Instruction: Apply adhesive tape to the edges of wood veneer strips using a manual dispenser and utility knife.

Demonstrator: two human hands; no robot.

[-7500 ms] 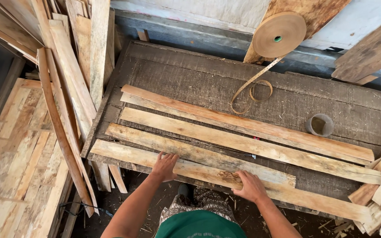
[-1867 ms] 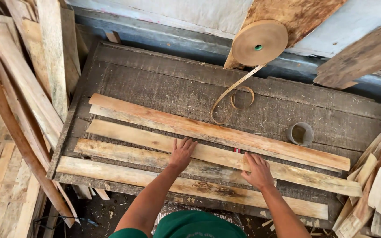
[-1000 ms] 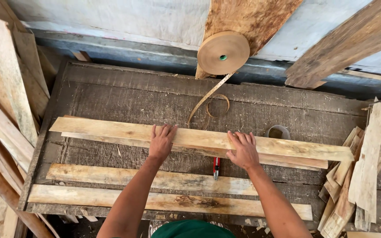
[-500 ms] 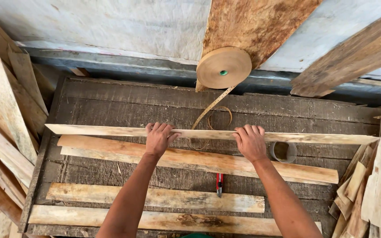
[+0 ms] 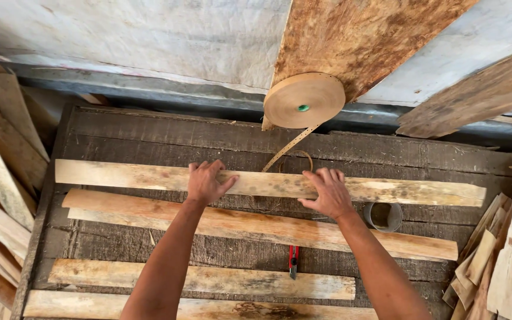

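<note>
Both hands lay flat, fingers spread, gripping nothing: left hand [image 5: 207, 181] and right hand [image 5: 326, 192] pressed on the far strip [image 5: 422, 191] atop the dark bench [image 5: 149, 133]; three more strips [image 5: 250, 224] lay nearer, loose tape [image 5: 288, 148] unapplied.

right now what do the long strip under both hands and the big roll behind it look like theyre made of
The long strip under the left hand and right hand looks like thin raw wood veneer: pale, unfinished, with grain streaks, dark stains and ragged edges. The big roll looks like brown paper tape: matte tan, tightly wound layers, a loose tail hanging down. Whether it is gummed cannot be told.
</note>
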